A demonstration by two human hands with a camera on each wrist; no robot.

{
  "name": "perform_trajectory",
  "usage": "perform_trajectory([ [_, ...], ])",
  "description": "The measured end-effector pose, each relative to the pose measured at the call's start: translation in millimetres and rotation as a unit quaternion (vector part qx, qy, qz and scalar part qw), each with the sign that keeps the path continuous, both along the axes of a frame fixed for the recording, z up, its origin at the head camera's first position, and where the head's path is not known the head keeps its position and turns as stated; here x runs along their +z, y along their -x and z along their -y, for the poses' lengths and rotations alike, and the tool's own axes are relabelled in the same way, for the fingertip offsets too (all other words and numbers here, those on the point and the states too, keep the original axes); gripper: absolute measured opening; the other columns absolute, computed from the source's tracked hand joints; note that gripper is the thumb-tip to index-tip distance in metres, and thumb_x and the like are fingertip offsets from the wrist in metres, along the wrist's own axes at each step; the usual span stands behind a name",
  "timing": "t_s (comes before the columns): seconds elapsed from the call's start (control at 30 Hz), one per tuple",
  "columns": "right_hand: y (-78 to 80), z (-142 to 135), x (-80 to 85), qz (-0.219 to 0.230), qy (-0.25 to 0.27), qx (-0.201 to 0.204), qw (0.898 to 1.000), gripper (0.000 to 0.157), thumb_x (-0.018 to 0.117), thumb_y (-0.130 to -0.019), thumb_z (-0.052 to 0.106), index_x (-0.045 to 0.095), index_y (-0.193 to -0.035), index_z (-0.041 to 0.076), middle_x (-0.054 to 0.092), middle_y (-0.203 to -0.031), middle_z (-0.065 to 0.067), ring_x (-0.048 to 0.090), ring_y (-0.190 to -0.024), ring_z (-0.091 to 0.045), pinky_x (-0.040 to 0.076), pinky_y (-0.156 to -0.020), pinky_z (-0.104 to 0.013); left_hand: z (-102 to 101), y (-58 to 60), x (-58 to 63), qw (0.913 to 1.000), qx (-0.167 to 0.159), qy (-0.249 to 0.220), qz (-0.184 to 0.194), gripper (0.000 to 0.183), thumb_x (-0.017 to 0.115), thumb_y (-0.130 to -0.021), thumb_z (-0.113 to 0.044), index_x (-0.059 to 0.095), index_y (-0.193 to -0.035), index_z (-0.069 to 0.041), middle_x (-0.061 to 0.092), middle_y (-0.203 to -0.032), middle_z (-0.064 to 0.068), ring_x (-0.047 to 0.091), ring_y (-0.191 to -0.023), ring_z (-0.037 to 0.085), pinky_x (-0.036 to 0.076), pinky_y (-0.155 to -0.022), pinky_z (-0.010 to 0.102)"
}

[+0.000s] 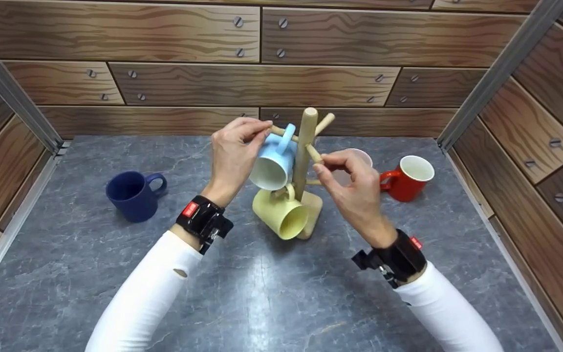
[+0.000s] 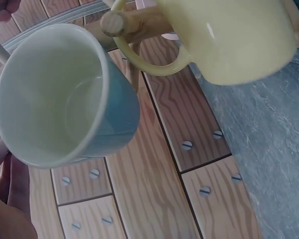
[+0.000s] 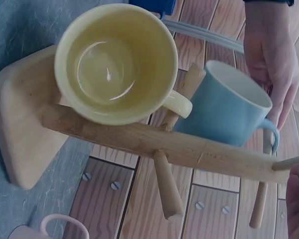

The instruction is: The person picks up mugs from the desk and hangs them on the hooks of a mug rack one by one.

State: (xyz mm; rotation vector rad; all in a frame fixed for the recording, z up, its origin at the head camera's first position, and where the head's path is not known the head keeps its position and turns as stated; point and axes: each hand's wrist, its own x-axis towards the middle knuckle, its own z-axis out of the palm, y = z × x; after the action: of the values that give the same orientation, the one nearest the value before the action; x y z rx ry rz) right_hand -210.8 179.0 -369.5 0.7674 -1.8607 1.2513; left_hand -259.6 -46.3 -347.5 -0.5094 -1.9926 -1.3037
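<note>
A wooden mug tree [image 1: 303, 161] stands on the table, its post leaning slightly in the head view. The light blue mug [image 1: 277, 159] hangs by its handle from an upper peg, open end facing down and forward. My left hand [image 1: 235, 154] pinches the tip of that peg [image 1: 276, 130] between thumb and fingers. With thumb and forefinger, my right hand [image 1: 355, 188] pinches the end of another upper peg [image 1: 313, 153], which carries no mug. Below, a pale yellow mug [image 1: 274, 210] hangs on a lower peg, its mouth toward the front right.
A dark blue mug [image 1: 132, 200] stands at the left, and a red mug [image 1: 408, 183] with a white inside at the right. Behind my right hand is a pale pink mug [image 1: 361, 156], mostly hidden. Wood-patterned walls [image 1: 257, 83] enclose the table at the back and sides.
</note>
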Motion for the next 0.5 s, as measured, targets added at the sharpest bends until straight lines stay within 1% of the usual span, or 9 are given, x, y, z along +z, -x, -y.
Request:
perform_trajectory([
  [0.17,-5.9,4,-0.9,-0.013,-0.010,0.021,1.000,0.023,0.079,-0.081,-0.014,0.075,-0.099,-0.002,0.075,-0.095,-0.011,0.069,-0.086,-0.017,0.058,-0.080,-0.024,-2,2.5,2.0,1.0000,-0.001,0.008,0.004,0.012,0.080,-0.090,-0.004,0.083,-0.101,-0.005,0.078,-0.097,0.008,0.075,-0.089,0.018,0.059,-0.080,0.021],
  [0.33,-10.3,8,-0.5,-0.015,-0.019,0.035,0.999,0.021,0.079,-0.082,-0.014,0.075,-0.099,-0.003,0.075,-0.097,-0.011,0.070,-0.087,-0.018,0.059,-0.081,-0.025,-3,4.5,3.2,0.9997,0.001,0.020,0.011,0.011,0.079,-0.091,-0.005,0.083,-0.101,-0.006,0.078,-0.097,0.006,0.075,-0.088,0.017,0.060,-0.078,0.023],
  [0.5,-14.7,14,1.0,-0.025,-0.029,0.046,0.998,0.021,0.079,-0.082,-0.012,0.074,-0.100,-0.003,0.074,-0.096,-0.012,0.070,-0.089,-0.021,0.059,-0.083,-0.026,-6,4.3,7.0,0.9991,0.002,0.034,0.025,0.012,0.079,-0.091,-0.007,0.083,-0.102,-0.006,0.079,-0.098,0.006,0.075,-0.088,0.016,0.060,-0.078,0.024],
])
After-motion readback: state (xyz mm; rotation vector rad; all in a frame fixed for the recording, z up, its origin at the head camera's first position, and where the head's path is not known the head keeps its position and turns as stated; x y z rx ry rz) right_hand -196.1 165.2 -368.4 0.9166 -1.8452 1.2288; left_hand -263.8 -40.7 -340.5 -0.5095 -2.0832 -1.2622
